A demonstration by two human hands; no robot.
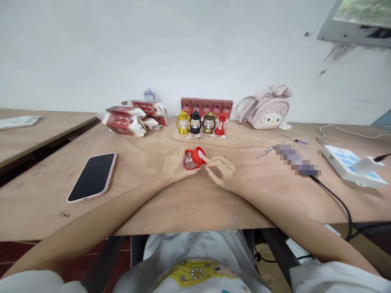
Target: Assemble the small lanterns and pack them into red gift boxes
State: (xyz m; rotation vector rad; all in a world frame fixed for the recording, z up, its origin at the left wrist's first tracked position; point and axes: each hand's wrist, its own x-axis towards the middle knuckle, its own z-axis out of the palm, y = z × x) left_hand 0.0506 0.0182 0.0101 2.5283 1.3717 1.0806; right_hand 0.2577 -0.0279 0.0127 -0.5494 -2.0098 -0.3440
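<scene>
— So, above the table [195,207], how do your hands sit?
— At the frame's centre: your left hand [175,165] grips and your right hand [223,171] puts a fingertip to the tilted red lantern [193,158] between them; whether the right pinches anything, I can't tell.
— What would serve you best?
— I'd brace the lantern firmly, touching its pale inner face [200,154] lightly and squarely.

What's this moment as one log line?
left hand: holding red-and-clear lantern | right hand: touching its red end | phone: lying at left | gold lantern: standing beyond
</scene>
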